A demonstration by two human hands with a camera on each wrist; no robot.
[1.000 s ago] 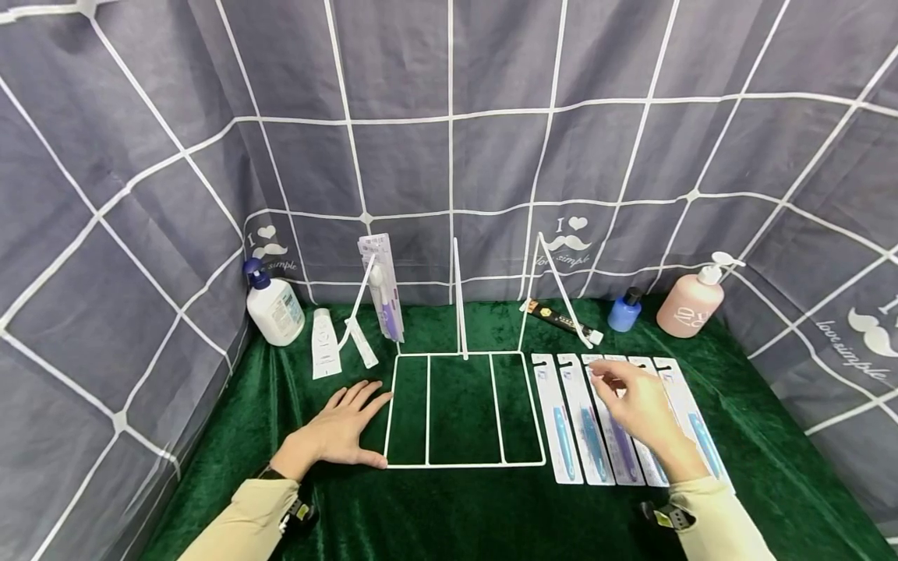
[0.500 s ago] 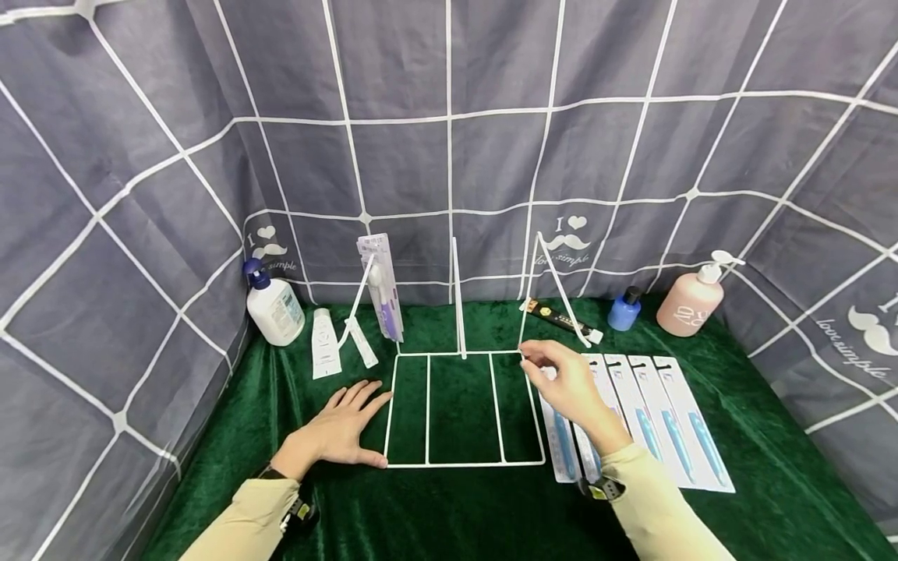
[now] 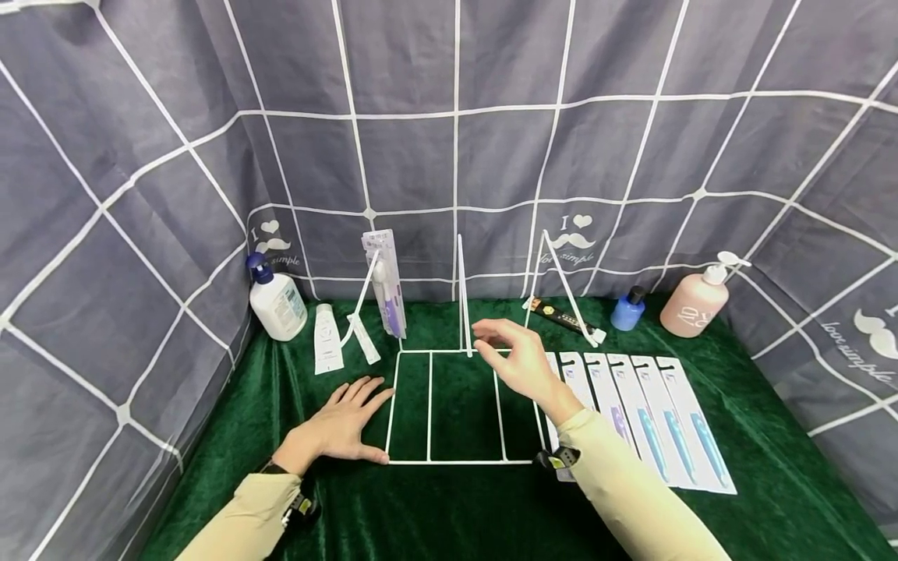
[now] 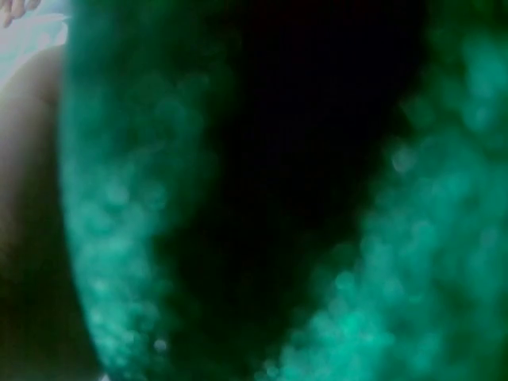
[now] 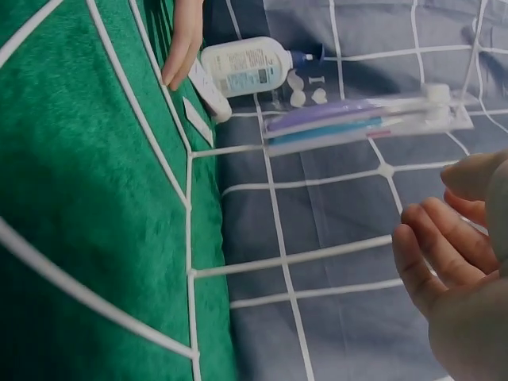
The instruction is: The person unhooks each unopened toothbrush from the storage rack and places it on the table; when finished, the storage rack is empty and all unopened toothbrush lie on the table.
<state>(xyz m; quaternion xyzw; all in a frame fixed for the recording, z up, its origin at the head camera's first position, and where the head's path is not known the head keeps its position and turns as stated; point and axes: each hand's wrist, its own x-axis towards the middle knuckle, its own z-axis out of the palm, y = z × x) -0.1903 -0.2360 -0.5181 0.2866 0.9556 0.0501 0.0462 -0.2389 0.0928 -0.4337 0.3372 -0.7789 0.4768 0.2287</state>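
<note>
My left hand (image 3: 340,427) lies spread on the green cloth, its fingers and thumb at the left side of a white wire rack (image 3: 456,462). Over the rack's right half hovers my right hand (image 3: 522,362), fingers loosely bent, nothing in them, close to the middle upright hook (image 3: 464,296). On the left hook hang packaged toothbrushes (image 5: 333,123), purple and blue in the right wrist view. A row of several more packaged toothbrushes (image 3: 652,436) lies right of the rack, partly hidden by my right arm. The left wrist view shows only blurred green cloth (image 4: 413,262).
Behind the left hand stand a white pump bottle (image 3: 278,308) and a white tube (image 3: 327,341). At the back right are a black tube (image 3: 561,315), a small blue bottle (image 3: 627,312) and a pink pump bottle (image 3: 693,304). A grey curtain (image 3: 421,164) encloses the back and sides.
My right hand has moved left, from above the row of packaged toothbrushes past the rack's right edge to near its middle hook. The left hand has stayed in place.
</note>
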